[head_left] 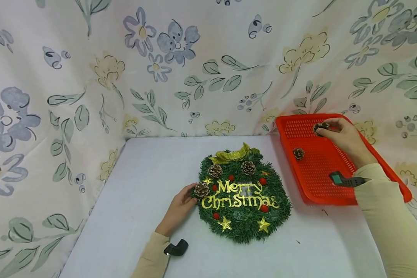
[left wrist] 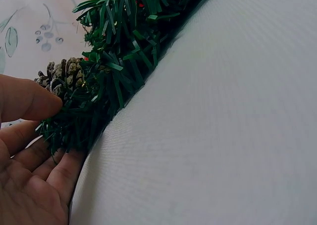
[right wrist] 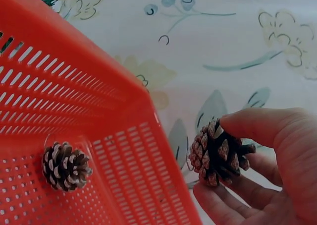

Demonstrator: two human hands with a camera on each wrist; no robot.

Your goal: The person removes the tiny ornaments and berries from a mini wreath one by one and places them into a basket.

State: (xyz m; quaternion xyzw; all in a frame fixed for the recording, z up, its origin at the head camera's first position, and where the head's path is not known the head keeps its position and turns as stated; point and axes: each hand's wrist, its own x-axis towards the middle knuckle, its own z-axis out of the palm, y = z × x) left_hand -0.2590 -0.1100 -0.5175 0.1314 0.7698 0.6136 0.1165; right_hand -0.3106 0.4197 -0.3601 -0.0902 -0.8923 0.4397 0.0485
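Note:
A green Christmas wreath [head_left: 243, 227] with gold "Merry Christmas" lettering, red balls, gold stars and a gold bow lies on the table. My left hand [head_left: 179, 207] grips its left edge, thumb on top and fingers underneath, as the left wrist view shows. Beside the thumb sits a pine cone [head_left: 201, 190] on the wreath, and two more rest near the bow. Over the far part of the red basket [head_left: 307, 197], my right hand [head_left: 347, 139] pinches a pine cone [right wrist: 218, 154] between thumb and fingers. Another loose pine cone [head_left: 299, 153] lies inside the basket.
The white-covered table [head_left: 142, 166] reaches back to a floral curtain [head_left: 194, 77], which also hangs along the left side. The basket stands to the right of the wreath, its raised rim close to the curtain. Small dark bits lie on the cloth near the basket.

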